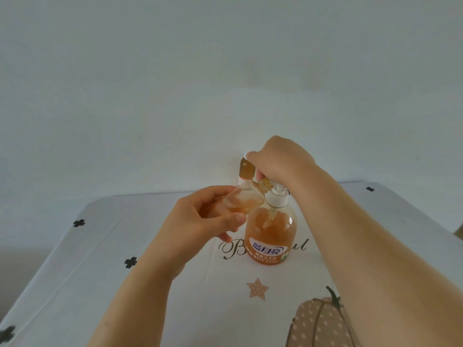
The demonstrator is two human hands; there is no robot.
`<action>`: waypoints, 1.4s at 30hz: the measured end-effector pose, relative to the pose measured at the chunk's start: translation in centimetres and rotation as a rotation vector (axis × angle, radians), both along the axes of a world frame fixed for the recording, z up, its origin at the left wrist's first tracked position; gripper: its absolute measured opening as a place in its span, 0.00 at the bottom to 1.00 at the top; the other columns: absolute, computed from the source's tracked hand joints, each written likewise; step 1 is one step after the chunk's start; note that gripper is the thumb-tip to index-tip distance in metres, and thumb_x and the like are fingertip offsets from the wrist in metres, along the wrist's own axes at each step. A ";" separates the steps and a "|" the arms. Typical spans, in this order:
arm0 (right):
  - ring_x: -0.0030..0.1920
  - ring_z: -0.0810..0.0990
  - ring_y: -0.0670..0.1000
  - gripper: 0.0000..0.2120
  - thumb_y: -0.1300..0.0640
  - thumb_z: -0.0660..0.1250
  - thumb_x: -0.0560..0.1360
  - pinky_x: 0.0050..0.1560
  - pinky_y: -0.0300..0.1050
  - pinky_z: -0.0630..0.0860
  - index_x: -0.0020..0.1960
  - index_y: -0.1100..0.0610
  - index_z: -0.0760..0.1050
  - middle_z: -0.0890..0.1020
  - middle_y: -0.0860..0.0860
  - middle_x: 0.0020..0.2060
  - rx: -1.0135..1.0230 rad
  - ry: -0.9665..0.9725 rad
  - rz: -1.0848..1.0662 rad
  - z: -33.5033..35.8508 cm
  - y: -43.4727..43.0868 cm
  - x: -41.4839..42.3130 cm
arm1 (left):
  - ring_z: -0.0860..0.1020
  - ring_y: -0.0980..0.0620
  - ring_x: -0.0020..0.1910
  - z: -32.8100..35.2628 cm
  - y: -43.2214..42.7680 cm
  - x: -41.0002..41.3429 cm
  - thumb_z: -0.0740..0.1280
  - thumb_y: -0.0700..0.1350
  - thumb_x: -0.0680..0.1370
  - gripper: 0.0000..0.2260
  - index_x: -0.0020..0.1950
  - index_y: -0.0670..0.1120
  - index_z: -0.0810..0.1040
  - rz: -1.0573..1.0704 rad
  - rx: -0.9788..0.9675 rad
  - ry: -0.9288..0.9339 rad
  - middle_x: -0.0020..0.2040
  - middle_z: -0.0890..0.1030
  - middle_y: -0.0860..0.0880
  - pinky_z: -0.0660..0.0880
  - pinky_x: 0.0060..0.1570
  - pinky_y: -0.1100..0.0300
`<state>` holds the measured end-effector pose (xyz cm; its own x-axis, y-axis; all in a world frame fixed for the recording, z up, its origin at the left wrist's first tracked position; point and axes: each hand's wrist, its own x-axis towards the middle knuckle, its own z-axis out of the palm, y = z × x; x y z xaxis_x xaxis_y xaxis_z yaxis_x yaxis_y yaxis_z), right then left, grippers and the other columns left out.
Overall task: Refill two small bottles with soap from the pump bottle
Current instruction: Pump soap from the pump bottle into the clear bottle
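1. A pump bottle (270,236) of orange soap stands upright at the centre of the frame, on a white tablecloth (105,259) printed with black clovers, a star and a pumpkin.
2. The left hand (200,219), left of centre, grasps a small clear bottle (240,200), tilted with its mouth toward the pump nozzle.
3. The right hand (278,161), just above the pump bottle, is closed over the pump head.
4. A second small bottle (246,171), holding amber soap, stands upright behind, partly hidden by the right hand.
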<state>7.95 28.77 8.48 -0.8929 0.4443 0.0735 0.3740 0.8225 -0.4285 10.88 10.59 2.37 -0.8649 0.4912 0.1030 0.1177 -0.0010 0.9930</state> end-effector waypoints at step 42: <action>0.31 0.78 0.53 0.20 0.50 0.61 0.78 0.33 0.43 0.69 0.28 0.53 0.75 0.78 0.50 0.28 0.050 0.001 0.000 -0.9 0.1 -0.1 | 0.83 0.54 0.38 -1.0 0.3 0.1 0.78 0.37 0.67 0.16 0.50 0.51 0.82 0.105 -0.001 0.018 0.44 0.86 0.52 0.79 0.38 0.60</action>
